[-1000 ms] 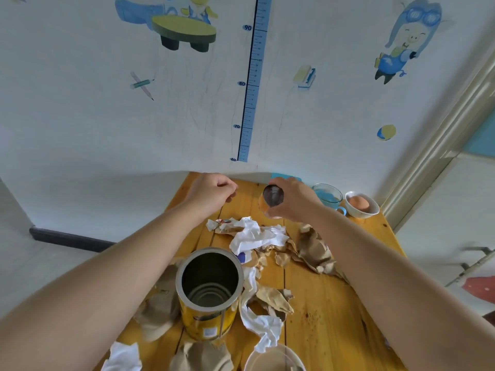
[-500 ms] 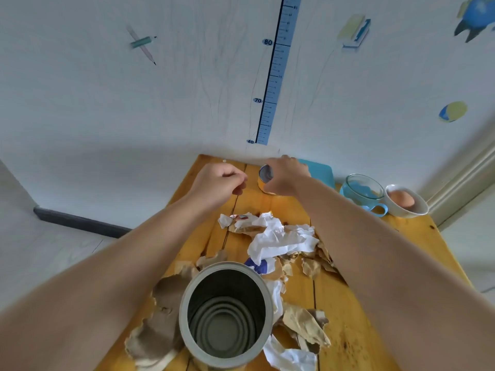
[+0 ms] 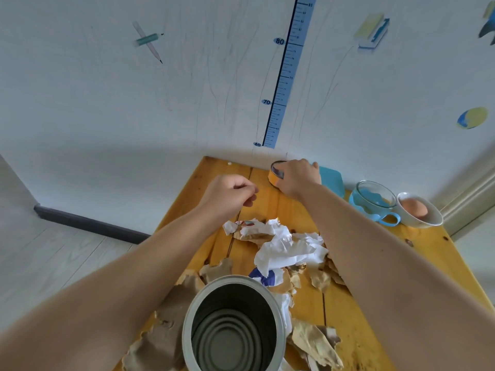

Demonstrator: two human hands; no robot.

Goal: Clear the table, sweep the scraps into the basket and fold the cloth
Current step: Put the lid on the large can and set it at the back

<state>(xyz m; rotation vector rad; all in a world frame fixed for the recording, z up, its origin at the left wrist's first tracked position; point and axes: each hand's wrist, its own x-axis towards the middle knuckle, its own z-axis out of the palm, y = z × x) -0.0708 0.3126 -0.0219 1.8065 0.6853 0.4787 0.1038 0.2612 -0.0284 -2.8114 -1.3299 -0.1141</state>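
My right hand (image 3: 300,178) grips a small orange jar (image 3: 276,175) with a dark top at the far edge of the wooden table (image 3: 348,317), close to the wall. My left hand (image 3: 230,195) hovers over the table just left of it, fingers curled, holding nothing that I can see. Torn white and brown paper scraps (image 3: 281,245) lie scattered across the middle of the table. An open metal can (image 3: 233,325) stands near me among the scraps. A folded blue cloth (image 3: 330,179) lies by the wall, partly behind my right hand.
A blue glass mug (image 3: 373,202) and a white bowl holding an egg (image 3: 419,211) stand at the table's far right. The wall runs along the table's far edge. Pale floor lies to the left.
My right hand carried the orange jar away from me and set it down near the wall. My left hand stayed curled and moved little. The view tilted down and closer.
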